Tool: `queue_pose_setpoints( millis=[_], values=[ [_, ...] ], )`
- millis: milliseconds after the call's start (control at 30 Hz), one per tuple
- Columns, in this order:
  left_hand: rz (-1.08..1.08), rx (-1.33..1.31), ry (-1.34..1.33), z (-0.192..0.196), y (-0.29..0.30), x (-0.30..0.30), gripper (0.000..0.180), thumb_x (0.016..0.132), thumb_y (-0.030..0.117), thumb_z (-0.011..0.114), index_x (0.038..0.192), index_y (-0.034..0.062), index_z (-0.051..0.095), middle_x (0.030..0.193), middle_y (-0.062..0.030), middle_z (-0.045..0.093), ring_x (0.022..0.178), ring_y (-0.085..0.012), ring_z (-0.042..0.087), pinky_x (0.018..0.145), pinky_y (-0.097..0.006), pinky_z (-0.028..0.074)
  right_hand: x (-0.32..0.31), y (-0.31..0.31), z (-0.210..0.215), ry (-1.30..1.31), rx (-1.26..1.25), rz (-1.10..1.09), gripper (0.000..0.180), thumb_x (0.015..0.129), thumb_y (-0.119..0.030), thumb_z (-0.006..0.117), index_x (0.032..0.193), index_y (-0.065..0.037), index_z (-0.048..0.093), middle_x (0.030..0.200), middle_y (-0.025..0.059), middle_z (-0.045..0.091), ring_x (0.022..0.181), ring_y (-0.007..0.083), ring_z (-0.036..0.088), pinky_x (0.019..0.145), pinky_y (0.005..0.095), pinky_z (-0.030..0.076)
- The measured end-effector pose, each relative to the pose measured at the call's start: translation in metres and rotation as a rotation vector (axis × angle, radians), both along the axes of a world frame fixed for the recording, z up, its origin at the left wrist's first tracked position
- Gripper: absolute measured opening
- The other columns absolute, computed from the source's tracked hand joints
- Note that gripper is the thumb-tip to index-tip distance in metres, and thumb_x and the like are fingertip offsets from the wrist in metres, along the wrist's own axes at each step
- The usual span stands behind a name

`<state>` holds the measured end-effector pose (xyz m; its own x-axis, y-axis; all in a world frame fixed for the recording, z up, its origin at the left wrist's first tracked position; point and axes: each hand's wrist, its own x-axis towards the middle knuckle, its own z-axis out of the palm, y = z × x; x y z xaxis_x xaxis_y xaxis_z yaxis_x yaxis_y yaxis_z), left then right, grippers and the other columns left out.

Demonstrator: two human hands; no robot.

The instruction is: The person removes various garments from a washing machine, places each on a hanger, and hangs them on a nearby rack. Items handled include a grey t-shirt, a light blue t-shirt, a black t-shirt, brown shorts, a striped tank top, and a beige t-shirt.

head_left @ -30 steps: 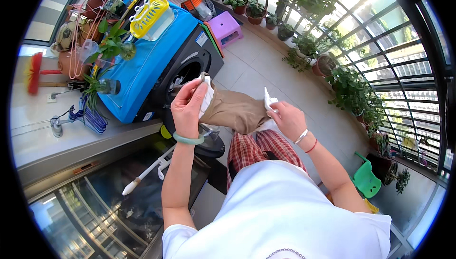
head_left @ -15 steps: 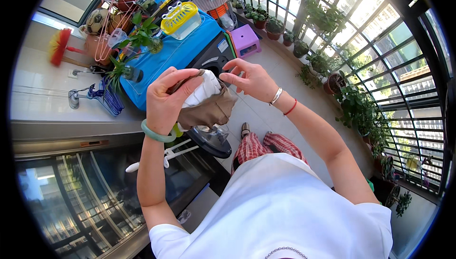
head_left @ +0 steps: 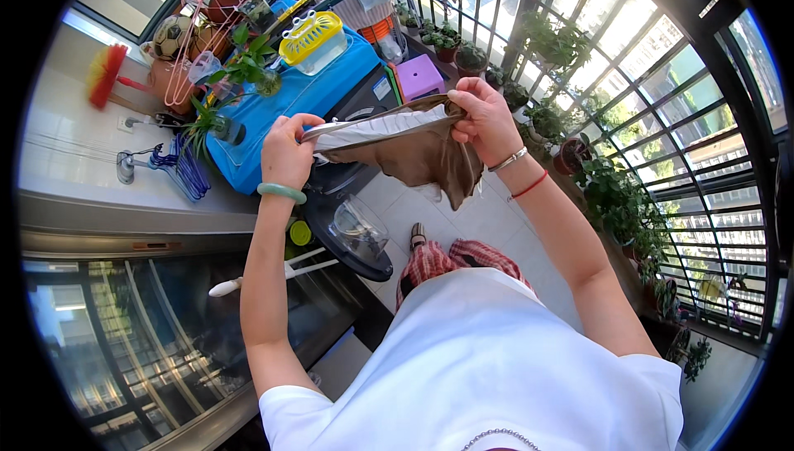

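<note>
L hand + R hand both closed on top edge of brown garment, held stretched at chest height over washer. Keep edge taut, both pinches level, so cloth hangs flat w/o twist.

washing machine: front mostly hidden behind the brown garment | left hand: fingertips hidden in the cloth fold | right hand: fingertips also covered | feet: only one shoe visible

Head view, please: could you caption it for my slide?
Both hands, left and right, stretch a brown garment above an open washing machine.
</note>
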<state>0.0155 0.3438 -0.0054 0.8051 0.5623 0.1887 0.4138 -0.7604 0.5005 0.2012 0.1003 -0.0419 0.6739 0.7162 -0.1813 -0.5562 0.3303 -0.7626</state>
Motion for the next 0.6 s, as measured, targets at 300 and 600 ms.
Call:
queue_pose_setpoints(
  millis=[300, 600],
  values=[
    [-0.233, 0.002, 0.095, -0.082, -0.042, 0.005, 0.020, 0.086, 0.018, 0.066, 0.102, 0.0061, 0.065, 0.071, -0.0139, 0.062, 0.060, -0.0235, 0.060, 0.061, -0.035, 0.050, 0.013, -0.014, -0.043, -0.870, -0.683, -0.142, 0.024, 0.083, 0.006, 0.055, 0.102, -0.003, 0.066, 0.091, 0.0057, 0.071, 0.080, 0.0089, 0.065, 0.065, 0.0231, 0.052],
    [-0.188, -0.372, 0.030, -0.031, -0.059, 0.029, 0.014, 0.094, 0.012, 0.055, 0.103, 0.0063, 0.065, 0.076, -0.0060, 0.064, 0.060, -0.0144, 0.064, 0.053, -0.028, 0.049, 0.030, 0.008, -0.021, -0.513, -0.369, -0.084, 0.020, 0.087, -0.005, 0.057, 0.104, -0.005, 0.068, 0.081, -0.0021, 0.065, 0.062, 0.0030, 0.056, 0.047, 0.0205, 0.048]
  ],
)
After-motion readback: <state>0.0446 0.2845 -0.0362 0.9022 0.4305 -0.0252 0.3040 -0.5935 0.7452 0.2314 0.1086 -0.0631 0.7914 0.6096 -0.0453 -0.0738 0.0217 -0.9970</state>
